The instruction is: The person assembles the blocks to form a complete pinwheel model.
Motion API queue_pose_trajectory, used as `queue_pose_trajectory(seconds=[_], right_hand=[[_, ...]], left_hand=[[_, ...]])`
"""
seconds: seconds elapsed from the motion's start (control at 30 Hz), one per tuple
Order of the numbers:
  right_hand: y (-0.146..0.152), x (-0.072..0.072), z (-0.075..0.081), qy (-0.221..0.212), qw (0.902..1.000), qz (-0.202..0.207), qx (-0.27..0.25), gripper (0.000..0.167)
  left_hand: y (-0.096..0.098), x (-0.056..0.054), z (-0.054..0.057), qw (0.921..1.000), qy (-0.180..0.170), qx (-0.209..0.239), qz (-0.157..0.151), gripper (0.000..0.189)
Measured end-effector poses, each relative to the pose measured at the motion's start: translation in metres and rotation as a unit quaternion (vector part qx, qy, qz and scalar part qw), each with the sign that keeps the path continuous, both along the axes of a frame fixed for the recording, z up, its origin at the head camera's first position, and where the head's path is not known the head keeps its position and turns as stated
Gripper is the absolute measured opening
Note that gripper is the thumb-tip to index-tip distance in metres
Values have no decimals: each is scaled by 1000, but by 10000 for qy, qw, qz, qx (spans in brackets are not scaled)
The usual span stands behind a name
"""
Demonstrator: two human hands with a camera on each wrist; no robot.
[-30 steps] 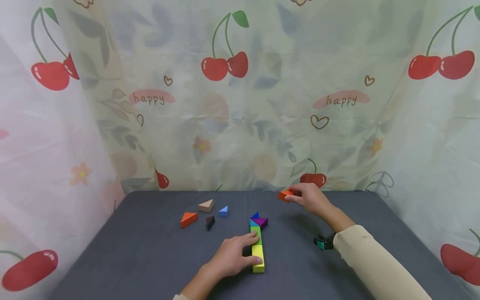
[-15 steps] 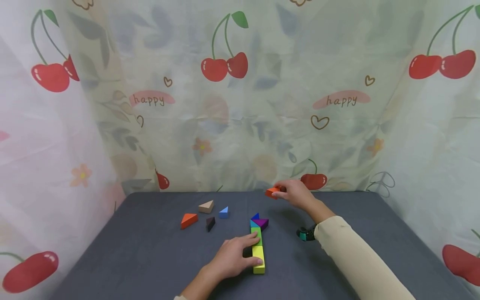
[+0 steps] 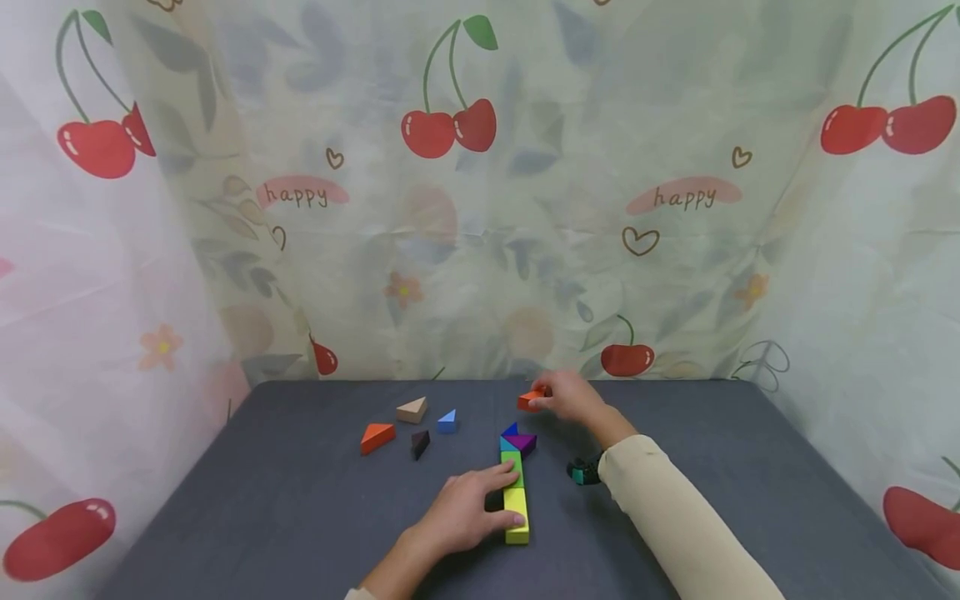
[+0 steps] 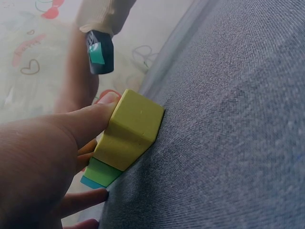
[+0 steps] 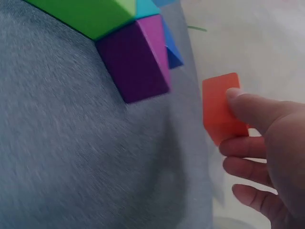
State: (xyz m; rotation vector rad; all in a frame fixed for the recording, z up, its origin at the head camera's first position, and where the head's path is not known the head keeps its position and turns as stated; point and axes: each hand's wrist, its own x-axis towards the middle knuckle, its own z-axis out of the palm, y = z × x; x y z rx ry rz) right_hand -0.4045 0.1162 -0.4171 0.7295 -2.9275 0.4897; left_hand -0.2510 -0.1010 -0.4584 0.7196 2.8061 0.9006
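Observation:
In the head view my right hand [image 3: 572, 397] pinches an orange triangular block [image 3: 527, 402] between thumb and fingers, held above the table beyond the row of blocks. My left hand [image 3: 465, 510] rests on that row, its thumb on the yellow block [image 3: 516, 505] and its forefinger on the green block [image 3: 509, 457]. At the row's far end sit a small cyan triangle [image 3: 506, 445], a purple triangle [image 3: 528, 443] and a dark blue triangle [image 3: 510, 430]. The right wrist view shows the orange block [image 5: 220, 106] apart from the purple triangle [image 5: 133, 62].
Left of the row lie an orange-red triangle [image 3: 377, 437], a beige triangle [image 3: 412, 410], a black triangle [image 3: 420, 444] and a light blue triangle [image 3: 447, 422]. The dark cloth-covered table [image 3: 285, 517] ends at a patterned curtain [image 3: 480, 275]. My right wrist wears a dark band [image 3: 584, 472].
My right hand has carried the orange block leftward, then slightly down, to above the row's far end. My left hand stays on the yellow and green blocks.

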Motion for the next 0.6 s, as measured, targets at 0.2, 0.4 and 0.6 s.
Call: queue_pose_trajectory(seconds=[0.2, 0.4, 0.6], right_hand=[[-10, -1, -17, -402, 9987, -315, 53, 28], [-12, 0, -27, -582, 9973, -374, -258, 32], [-9, 1, -34, -602, 9867, -735, -1319, 33]], left_hand=[[0, 0, -1, 10000, 21, 2, -6, 64], [0, 0, -1, 10000, 41, -7, -28, 64], [0, -1, -1, 10000, 69, -5, -29, 63]])
